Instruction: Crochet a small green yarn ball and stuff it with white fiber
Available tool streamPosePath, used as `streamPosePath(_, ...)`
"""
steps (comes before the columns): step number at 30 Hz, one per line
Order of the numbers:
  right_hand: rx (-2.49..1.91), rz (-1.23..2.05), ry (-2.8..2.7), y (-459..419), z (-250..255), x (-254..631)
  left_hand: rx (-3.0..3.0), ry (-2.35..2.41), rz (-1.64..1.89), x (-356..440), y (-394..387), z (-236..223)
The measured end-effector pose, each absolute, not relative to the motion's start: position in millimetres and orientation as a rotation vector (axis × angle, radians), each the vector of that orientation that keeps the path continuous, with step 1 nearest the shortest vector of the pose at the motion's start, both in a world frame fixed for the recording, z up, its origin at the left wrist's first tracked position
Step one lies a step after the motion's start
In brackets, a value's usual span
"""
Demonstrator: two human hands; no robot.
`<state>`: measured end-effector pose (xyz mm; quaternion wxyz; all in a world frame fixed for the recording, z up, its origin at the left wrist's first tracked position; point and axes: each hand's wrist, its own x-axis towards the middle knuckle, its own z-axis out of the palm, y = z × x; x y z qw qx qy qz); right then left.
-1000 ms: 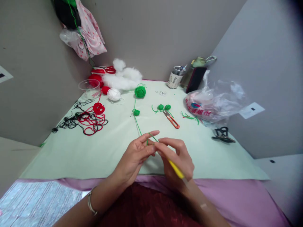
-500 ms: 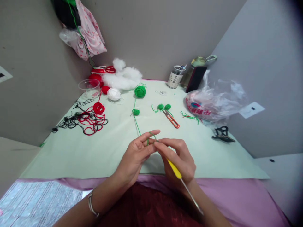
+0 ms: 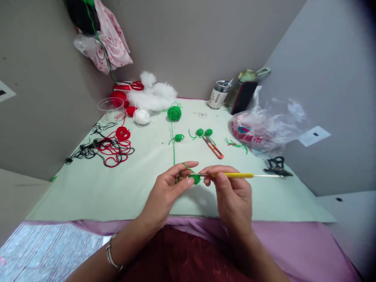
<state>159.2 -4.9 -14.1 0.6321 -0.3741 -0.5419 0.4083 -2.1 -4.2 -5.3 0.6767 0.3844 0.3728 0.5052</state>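
Note:
My left hand (image 3: 170,186) pinches a small green crochet piece (image 3: 195,179) between thumb and fingers, its index finger stretched out with green yarn (image 3: 174,150) passing over it. That strand runs back to a green yarn ball (image 3: 174,113). In my right hand (image 3: 233,192) is a crochet hook with a yellow handle (image 3: 235,175), held nearly level. The hook's metal tip meets the crochet piece, and its long rear shaft points right. Beyond my hands lie a small green crocheted ball (image 3: 178,138), two more beside it (image 3: 204,132), and orange thread snips (image 3: 214,149).
Tangled black and red yarn (image 3: 108,147) lies at left. White stuffing (image 3: 155,96), a white yarn ball (image 3: 141,116) and a clear plastic cup (image 3: 113,111) stand behind. At right are a plastic bag (image 3: 258,129), a black hair clip (image 3: 277,166), a phone (image 3: 244,98) and a pen holder (image 3: 219,95).
My right hand has moved slightly right, and the crochet hook has swung from slanting downward to nearly level. The green crochet piece now shows. The small crocheted ball has shifted right, away from the yarn strand's left side.

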Motion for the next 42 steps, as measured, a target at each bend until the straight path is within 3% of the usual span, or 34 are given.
streamPosePath(6,-0.862,0.939,-1.289,-6.6,-8.7,162.7,0.969,0.919,1.167,-8.2,-3.9,-2.5)
streamPosePath(12,-0.856,0.327,-1.756,-13.7,-11.7,157.6,1.085,1.058,1.275,-2.8,-6.5,-2.2)
streamPosePath(16,-0.880,-0.025,-1.863,-15.9,-21.4,155.7,0.793,0.854,1.182,1.0,-6.4,-2.1)
streamPosePath(19,-0.907,0.207,-1.688,-15.6,-18.7,157.5,0.566,0.694,1.034,-2.3,-2.6,0.3)
streamPosePath(24,-0.840,0.702,-1.372,-7.4,-7.3,157.2,0.613,0.717,1.096,-4.6,-0.9,3.1)
streamPosePath(27,-0.874,0.658,-1.468,-5.8,-8.4,153.6,0.713,0.727,1.132,0.7,-3.8,1.7)
streamPosePath(32,-0.891,0.183,-1.718,-11.9,-16.2,153.0,0.616,0.729,1.118,4.5,-2.8,-0.4)
streamPosePath(34,-0.883,0.131,-1.728,-12.4,-16.1,155.9,0.522,0.687,1.037,2.0,-0.1,-0.3)
streamPosePath(42,-0.858,0.780,-1.369,-3.8,-7.5,160.0,0.660,0.750,1.129,-2.5,-0.1,1.6)
